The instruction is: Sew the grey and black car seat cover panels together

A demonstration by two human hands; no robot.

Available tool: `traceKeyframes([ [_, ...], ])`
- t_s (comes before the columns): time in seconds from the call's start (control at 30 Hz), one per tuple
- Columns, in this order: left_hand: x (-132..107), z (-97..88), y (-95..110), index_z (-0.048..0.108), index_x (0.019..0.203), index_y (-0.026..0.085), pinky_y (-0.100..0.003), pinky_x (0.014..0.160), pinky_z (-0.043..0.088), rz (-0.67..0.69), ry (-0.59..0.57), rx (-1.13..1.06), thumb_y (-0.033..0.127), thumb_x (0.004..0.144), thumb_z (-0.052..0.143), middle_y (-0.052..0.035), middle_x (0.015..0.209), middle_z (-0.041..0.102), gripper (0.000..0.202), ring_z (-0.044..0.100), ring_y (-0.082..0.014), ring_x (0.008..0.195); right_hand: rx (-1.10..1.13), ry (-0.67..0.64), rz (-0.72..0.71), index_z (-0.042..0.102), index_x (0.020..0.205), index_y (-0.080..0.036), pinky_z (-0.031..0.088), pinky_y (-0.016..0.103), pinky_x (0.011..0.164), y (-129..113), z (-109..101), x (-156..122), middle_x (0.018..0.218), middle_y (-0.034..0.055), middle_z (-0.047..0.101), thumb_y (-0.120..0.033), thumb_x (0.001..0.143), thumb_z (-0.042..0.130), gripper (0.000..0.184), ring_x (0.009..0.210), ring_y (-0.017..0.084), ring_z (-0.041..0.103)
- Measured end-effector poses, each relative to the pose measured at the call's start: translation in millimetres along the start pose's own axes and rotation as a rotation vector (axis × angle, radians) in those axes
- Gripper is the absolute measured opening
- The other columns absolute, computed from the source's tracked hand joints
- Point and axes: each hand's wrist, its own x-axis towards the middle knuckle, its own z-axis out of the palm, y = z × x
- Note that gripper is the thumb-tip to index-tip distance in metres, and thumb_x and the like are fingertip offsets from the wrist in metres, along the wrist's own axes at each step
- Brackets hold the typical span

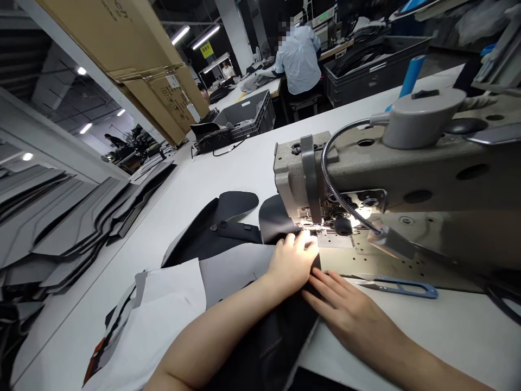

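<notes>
A black piece of sheet material (280,331) with a grey-backed section (236,266) runs under the sewing machine's (337,163) lit needle area. My left hand (293,260) is closed on the material just in front of the presser foot, its fingers bent and their tips partly hidden. Just to the right and nearer me, my right hand (345,307) lies with its fingers stretched out on the black edge. Blue-handled thread snips (401,287) rest on the table beyond the right hand. The needle tip is too small to make out.
Stacks of grey and black cut pieces (77,222) line the left side. White material (166,309) lies left of my left arm. A grey crate (248,114) and a cardboard box (150,70) stand beyond the white table (228,168). A person in a light blue shirt (299,60) sits farther back.
</notes>
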Motion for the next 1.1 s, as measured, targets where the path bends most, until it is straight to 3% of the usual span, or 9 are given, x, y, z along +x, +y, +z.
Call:
traceKeyframes([
  [0.13,-6.9,-13.8,-21.6,0.036,0.136,0.019,-0.046,0.098,0.038,0.023,-0.024,-0.024,0.014,0.08,0.049,-0.0113,0.14,0.038,0.058,0.036,-0.0299,0.124,0.104,-0.127,0.003,0.062,0.113,-0.022,0.029,0.053,0.107,1.7,-8.3,3.0,0.128,0.0087,0.055,-0.017,0.083,0.051,0.032,0.126,0.029,0.042],
  [0.23,-26.7,-37.9,-45.1,0.03,0.14,0.018,-0.058,0.103,0.026,-0.119,-0.024,0.069,0.011,0.076,0.051,-0.0146,0.144,0.031,0.069,0.026,-0.0357,0.131,0.196,-0.277,-0.092,0.056,0.123,-0.025,0.021,0.055,0.11,-6.5,-15.8,7.1,0.13,0.0069,0.054,-0.02,0.084,0.049,0.039,0.125,0.027,0.043],
  [0.3,-39.2,-52.0,-49.3,0.039,0.135,0.022,-0.051,0.099,0.035,-0.177,-0.052,0.095,0.006,0.079,0.046,-0.0123,0.132,0.045,0.059,0.04,-0.0314,0.121,0.228,-0.321,-0.149,0.053,0.127,-0.022,0.02,0.053,0.111,-13.1,-16.5,8.0,0.13,0.008,0.054,-0.02,0.084,0.048,0.043,0.124,0.025,0.044],
  [0.37,-46.6,-56.7,-37.8,0.051,0.123,0.024,-0.038,0.085,0.046,-0.094,-0.132,0.041,0.004,0.082,0.04,-0.0078,0.108,0.057,0.047,0.053,-0.0236,0.1,0.224,-0.301,-0.157,0.052,0.127,-0.019,0.021,0.049,0.111,-18.5,-12.9,6.6,0.129,0.0087,0.055,-0.022,0.085,0.049,0.042,0.123,0.025,0.045],
  [0.47,-47.3,-42.7,-3.9,0.055,0.116,0.015,-0.031,0.067,0.049,0.063,-0.237,-0.019,0.011,0.087,0.04,-0.0073,0.088,0.059,0.033,0.056,-0.0208,0.081,0.193,-0.236,-0.165,0.059,0.117,-0.018,0.023,0.047,0.111,-23.6,-3.4,1.2,0.12,0.0091,0.06,-0.025,0.085,0.053,0.034,0.117,0.025,0.05],
  [0.6,-37.7,-16.2,18.9,0.039,0.132,0.004,-0.032,0.066,0.051,0.089,-0.261,-0.04,0.015,0.083,0.046,-0.0108,0.092,0.06,0.05,0.057,-0.0224,0.08,0.102,-0.17,-0.195,0.064,0.101,-0.012,0.025,0.046,0.11,-26.6,4.8,-5.1,0.108,0.0127,0.064,-0.022,0.081,0.056,0.023,0.108,0.027,0.053],
  [0.9,-4.6,-7.4,2.1,0.05,0.121,0.009,-0.036,0.072,0.051,0.033,-0.116,-0.048,0.012,0.087,0.038,-0.0097,0.096,0.061,0.036,0.058,-0.0244,0.086,0.012,-0.083,-0.05,0.063,0.109,-0.007,0.023,0.046,0.109,-14.6,6.4,1.1,0.116,0.0159,0.06,-0.031,0.079,0.058,0.039,0.114,0.03,0.048],
  [1.1,14.1,2.6,-17.2,0.061,0.104,0.016,-0.034,0.08,0.05,0.162,0.089,-0.031,0.015,0.087,0.045,-0.0087,0.102,0.062,0.023,0.057,-0.0229,0.093,0.09,-0.212,0.006,0.06,0.112,-0.009,0.017,0.043,0.113,9.0,0.8,23.6,0.124,0.0139,0.055,-0.029,0.081,0.057,0.037,0.125,0.029,0.038],
])
